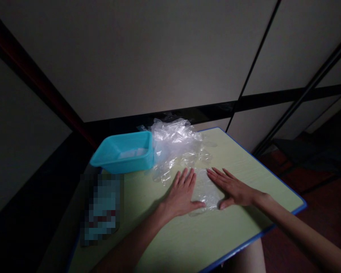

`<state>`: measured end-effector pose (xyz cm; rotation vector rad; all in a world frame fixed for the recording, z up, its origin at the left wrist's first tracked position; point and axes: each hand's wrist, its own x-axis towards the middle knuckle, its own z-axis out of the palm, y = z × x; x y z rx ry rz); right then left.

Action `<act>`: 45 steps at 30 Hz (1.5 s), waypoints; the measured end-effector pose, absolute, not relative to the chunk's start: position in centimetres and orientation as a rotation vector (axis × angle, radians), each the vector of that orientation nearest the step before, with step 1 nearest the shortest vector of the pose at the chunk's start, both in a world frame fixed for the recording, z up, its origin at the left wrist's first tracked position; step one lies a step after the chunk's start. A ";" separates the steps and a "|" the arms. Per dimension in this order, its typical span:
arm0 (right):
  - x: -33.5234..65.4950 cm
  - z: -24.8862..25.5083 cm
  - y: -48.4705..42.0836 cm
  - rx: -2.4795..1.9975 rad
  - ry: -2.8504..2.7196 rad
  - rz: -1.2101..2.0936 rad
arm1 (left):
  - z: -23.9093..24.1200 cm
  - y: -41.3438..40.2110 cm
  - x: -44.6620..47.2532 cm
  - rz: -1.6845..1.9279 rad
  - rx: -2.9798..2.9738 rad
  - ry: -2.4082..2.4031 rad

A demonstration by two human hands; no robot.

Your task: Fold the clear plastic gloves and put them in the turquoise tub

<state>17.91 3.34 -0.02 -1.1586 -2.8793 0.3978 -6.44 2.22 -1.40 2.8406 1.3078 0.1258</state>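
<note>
My left hand [182,192] lies flat on the table, fingers stretched out, its thumb on the edge of a clear plastic glove [206,189]. My right hand [232,187] also lies flat with fingers extended, pressing the glove's right side. The glove sits flattened between both hands on the pale green table [187,235]. Behind it a loose heap of clear plastic gloves [176,142] is piled at the table's far side.
A turquoise plastic tub [125,151] stands at the far left of the table, with something clear inside. A blurred-out object [102,206] lies at the left edge. The table has a blue rim [272,227]; a wall stands close behind.
</note>
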 end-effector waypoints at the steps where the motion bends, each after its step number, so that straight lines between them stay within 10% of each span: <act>1: 18.0 0.1 3.4 -1.169 -2.885 0.407 | -1.4 2.2 -6.4 0.130 2.840 1.305; 45: 17.8 -0.5 -0.4 -0.964 -2.899 0.214 | -0.3 2.6 -8.3 0.195 2.640 1.162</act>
